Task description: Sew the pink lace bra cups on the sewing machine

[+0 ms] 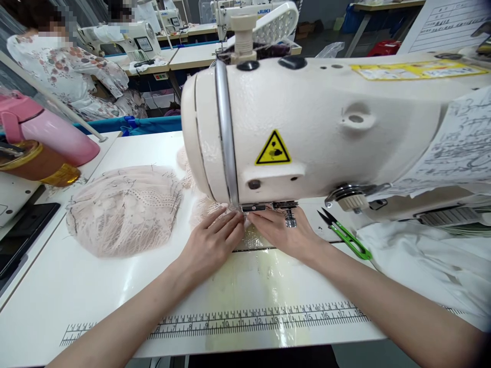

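Note:
Pale pink lace fabric (pixel 202 209) lies under the head of a white sewing machine (pixel 318 117), partly hidden by the machine and my fingers. My left hand (pixel 215 235) rests on this lace just left of the needle area, palm down with its fingers stretched out flat. From the right, my right hand (pixel 287 232) reaches under the machine head. Its fingertips are pressed together at the edge of the lace, close to my left fingertips; the machine's metal attachment (pixel 289 212) covers part of this hand. The needle tip cannot be made out.
More pink lace (pixel 126 209) is heaped on the left. Green thread snips (pixel 349 237) and white cloth (pixel 429 255) lie right. A pink bottle (pixel 57 130), amber cup (pixel 42 163) and black phone (pixel 26 240) stand far left. A printed ruler (pixel 245 321) runs along the front; a person (pixel 69 71) sits behind.

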Motion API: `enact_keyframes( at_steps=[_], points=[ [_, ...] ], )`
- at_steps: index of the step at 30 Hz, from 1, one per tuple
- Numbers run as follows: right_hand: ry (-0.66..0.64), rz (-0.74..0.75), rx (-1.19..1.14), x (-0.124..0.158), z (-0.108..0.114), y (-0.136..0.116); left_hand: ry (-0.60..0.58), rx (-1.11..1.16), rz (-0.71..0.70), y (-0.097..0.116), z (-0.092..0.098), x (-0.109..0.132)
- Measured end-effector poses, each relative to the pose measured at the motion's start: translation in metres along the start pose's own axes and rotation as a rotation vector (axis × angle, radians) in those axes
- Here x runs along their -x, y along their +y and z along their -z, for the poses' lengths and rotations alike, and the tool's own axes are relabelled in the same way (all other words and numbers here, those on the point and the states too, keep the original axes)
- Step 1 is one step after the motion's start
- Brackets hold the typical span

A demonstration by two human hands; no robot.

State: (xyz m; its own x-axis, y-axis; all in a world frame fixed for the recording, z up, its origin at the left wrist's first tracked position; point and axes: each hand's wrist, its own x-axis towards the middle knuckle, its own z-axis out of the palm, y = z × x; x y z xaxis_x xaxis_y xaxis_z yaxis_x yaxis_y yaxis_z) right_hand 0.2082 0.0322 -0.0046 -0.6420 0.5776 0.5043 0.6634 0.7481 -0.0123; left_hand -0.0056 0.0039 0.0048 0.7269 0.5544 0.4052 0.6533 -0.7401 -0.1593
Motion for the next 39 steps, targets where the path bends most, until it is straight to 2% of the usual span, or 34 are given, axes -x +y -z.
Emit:
enact_keyframes(
  at_steps=[4, 14, 19, 22, 24, 28, 33, 39],
  points=[
    [0.000, 0.038, 0.167, 0.003, -0.001, -0.006, 0.003, 0.040, 0.021, -0.005, 0.002, 0.000],
    [0.025, 0.027, 0.162, -0.002, 0.002, -0.014, -0.003, -0.004, 0.052, -0.008, 0.000, -0.003],
    [0.070, 0.006, -0.005, -0.002, -0.007, -0.010, 0.044, -0.001, 0.139, -0.003, 0.003, -0.001],
    [0.001, 0.008, -0.239, -0.002, -0.012, -0.007, 0.027, 0.050, 0.295, 0.002, 0.009, 0.001],
    [-0.075, -0.003, -0.362, -0.001, -0.012, -0.008, -0.011, 0.145, 0.344, 0.005, 0.013, 0.003],
    [-0.066, 0.043, -0.412, 0.001, -0.007, -0.012, -0.004, 0.259, 0.270, 0.007, 0.017, 0.006],
    [0.052, 0.192, -0.337, 0.002, -0.004, -0.014, 0.061, 0.233, 0.230, 0.008, 0.018, 0.006],
    [0.121, 0.274, -0.295, 0.001, 0.001, -0.013, 0.038, 0.109, 0.110, 0.006, 0.020, 0.005]
  ],
)
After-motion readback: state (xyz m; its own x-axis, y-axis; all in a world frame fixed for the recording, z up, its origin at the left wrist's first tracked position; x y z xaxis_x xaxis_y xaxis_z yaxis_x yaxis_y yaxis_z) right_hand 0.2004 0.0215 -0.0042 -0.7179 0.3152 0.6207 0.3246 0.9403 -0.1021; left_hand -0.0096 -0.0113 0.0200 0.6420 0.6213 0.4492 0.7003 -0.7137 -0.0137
